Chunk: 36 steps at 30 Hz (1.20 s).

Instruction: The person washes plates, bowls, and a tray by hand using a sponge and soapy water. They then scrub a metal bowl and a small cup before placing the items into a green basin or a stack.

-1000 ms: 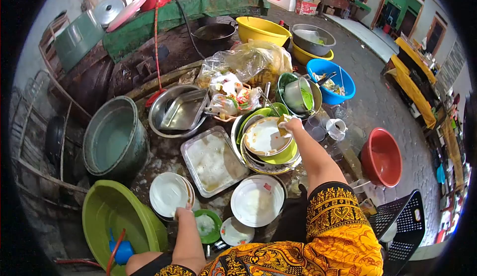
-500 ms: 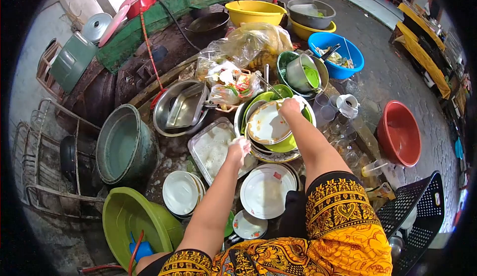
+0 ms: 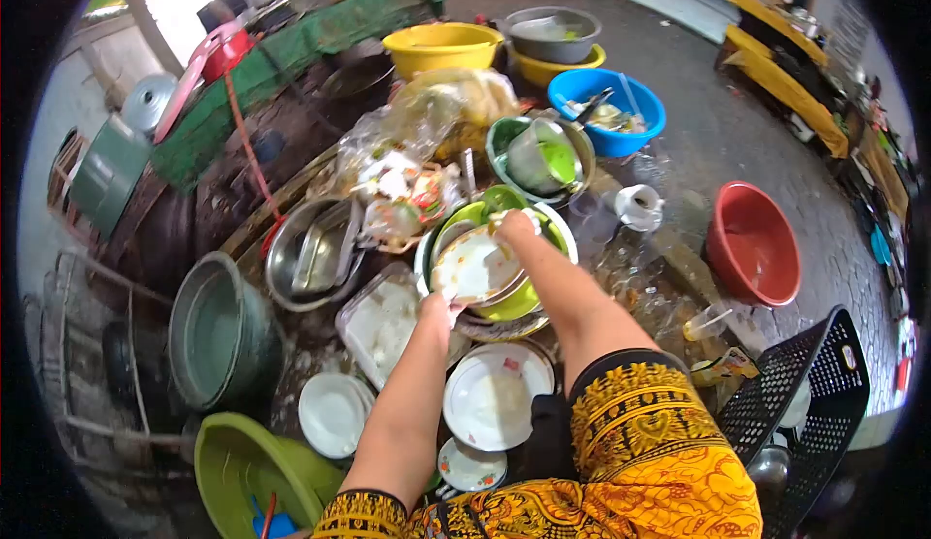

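A dirty cream plate [image 3: 473, 268] lies tilted on top of a stack of green bowls [image 3: 514, 301] and plates. My left hand [image 3: 436, 308] grips its near rim. At the plate's far rim, my right hand [image 3: 512, 223] closes over the edge. Just left of my left hand is a metal tray [image 3: 378, 321] holding soapy water. A white plate [image 3: 497, 394] lies below the stack, between my forearms.
Around me are a stack of white plates [image 3: 330, 413], a small plate [image 3: 465, 464], a green basin [image 3: 242, 461], a grey pot [image 3: 218, 331], a steel basin [image 3: 310, 253], bags of scraps [image 3: 402, 185], blue [image 3: 613, 103], yellow [image 3: 441, 47] and red [image 3: 752, 243] basins, and a black crate [image 3: 805, 408].
My left hand left the white plate stack at lower left and came up to the near rim of the dirty plate. My right hand stayed at its far rim. The view shifted.
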### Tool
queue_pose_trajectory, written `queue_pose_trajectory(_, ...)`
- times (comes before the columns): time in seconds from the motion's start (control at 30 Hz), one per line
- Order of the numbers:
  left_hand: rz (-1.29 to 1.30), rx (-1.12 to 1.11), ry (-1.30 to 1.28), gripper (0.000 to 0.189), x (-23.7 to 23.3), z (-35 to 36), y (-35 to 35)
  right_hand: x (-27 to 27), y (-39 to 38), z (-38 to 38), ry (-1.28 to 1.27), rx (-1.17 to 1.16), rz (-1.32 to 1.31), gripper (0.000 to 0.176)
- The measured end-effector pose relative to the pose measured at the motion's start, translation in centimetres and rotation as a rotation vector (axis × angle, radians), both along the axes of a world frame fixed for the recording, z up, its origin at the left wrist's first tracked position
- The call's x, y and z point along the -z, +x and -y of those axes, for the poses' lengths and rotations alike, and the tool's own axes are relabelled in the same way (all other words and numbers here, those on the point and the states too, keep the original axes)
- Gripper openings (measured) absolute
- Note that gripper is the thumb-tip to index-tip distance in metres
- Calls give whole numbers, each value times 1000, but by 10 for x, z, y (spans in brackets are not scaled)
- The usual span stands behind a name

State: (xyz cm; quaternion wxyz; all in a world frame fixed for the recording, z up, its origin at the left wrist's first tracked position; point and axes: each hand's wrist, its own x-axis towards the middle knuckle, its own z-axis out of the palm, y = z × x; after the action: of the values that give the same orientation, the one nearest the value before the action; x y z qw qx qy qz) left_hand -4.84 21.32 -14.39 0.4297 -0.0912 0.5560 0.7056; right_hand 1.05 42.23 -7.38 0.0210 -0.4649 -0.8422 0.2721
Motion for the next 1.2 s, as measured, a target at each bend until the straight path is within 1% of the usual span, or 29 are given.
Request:
queue_pose_trajectory(0.03, -66, -10, 137, 28, 0, -5, 5, 26, -5, -9, 65, -99, -9, 26)
queue_pose_trajectory(0.07, -78, -30, 158, 31, 10, -9, 4, 38, -6, -12, 194, -141, -21, 27)
queue_pose_trajectory(0.1, -87, -49, 179, 34, 17, -17, 2, 43, -5, -12, 186, -140, -70, 28)
queue_pose_trajectory(0.13, -17, -149, 120, 34, 1, -27, 9, 30, -2, -8, 153, -181, 19, 28)
queue_pose_trajectory(0.17, 51, -256, 52, 33, -19, -30, 17, -1, 12, 8, 109, -93, 6, 27)
queue_pose_trajectory(0.23, 90, -274, 143, 33, -20, -33, 22, 2, 12, 8, 104, -173, 31, 24)
queue_pose_trajectory(0.3, 77, -289, 132, 33, -16, -37, 22, 4, 10, 16, 98, -250, 52, 25)
queue_pose_trajectory(0.37, 185, -251, 170, 37, -17, -33, 19, -21, 19, 37, 27, -365, 161, 30)
queue_pose_trajectory(0.4, 168, -217, 86, 36, -21, -33, 19, -17, 18, 46, 51, -456, 196, 32)
queue_pose_trajectory(0.43, 167, -214, 91, 36, -27, -31, 20, -12, 12, 53, 79, -545, 232, 35)
queue_pose_trajectory(0.5, 112, -179, 72, 34, -40, -17, 19, 6, -7, 64, 61, -835, 246, 38)
queue_pose_trajectory(0.53, 103, -129, 86, 32, -46, -7, 16, 27, -25, 66, 49, -978, 189, 37)
queue_pose_trajectory(0.57, 98, -130, 90, 32, -52, 1, 13, 45, -39, 74, 37, -1121, 128, 36)
queue_pose_trajectory(0.6, 54, -159, 57, 31, -59, 9, 10, 49, -44, 91, 51, -1150, 34, 34)
queue_pose_trajectory(0.63, 12, -187, 22, 30, -64, 19, 8, 38, -41, 106, 63, -1177, -59, 33)
queue_pose_trajectory(0.67, 7, -184, 22, 30, -70, 30, 5, 26, -38, 117, 47, -1178, -31, 31)
queue_pose_trajectory(0.7, -65, -206, 14, 31, -77, 41, 3, 0, -29, 134, 32, -1178, -3, 29)
queue_pose_trajectory(0.73, -137, -231, 7, 32, -83, 53, 2, -17, -21, 149, 1, -1103, -63, 26)
queue_pose_trajectory(0.77, -142, -230, 9, 32, -90, 64, 4, -26, -16, 161, 5, -1102, -67, 26)
queue_pose_trajectory(0.83, -389, -255, 58, 32, -99, 87, 7, -40, -10, 182, -24, -1001, -280, 18)
queue_pose_trajectory(0.87, -392, -258, 59, 32, -95, 96, 5, -49, -7, 188, -21, -1005, -283, 18)
queue_pose_trajectory(0.93, -704, -254, 18, 33, -86, 115, 5, -64, -3, 197, -15, -857, -452, 16)
queue_pose_trajectory(0.97, -705, -257, 21, 33, -82, 125, 8, -65, -4, 199, -11, -860, -452, 16)
queue_pose_trajectory(1.03, -584, -280, 154, 33, -84, 141, 14, -71, -8, 199, -12, -699, -375, 17)
queue_pose_trajectory(1.07, -483, -260, 215, 35, -86, 147, 12, -71, -6, 205, -42, -673, -342, 19)
queue_pose_trajectory(1.1, -482, -259, 221, 35, -98, 149, 15, -69, -5, 214, 4, -664, -384, 19)
queue_pose_trajectory(1.17, -727, -234, 0, 34, -121, 148, 25, -80, 1, 233, -14, -777, -408, 19)
queue_pose_trajectory(1.2, -706, -280, 170, 33, -101, 151, 9, -85, 5, 246, 6, -841, -383, 20)
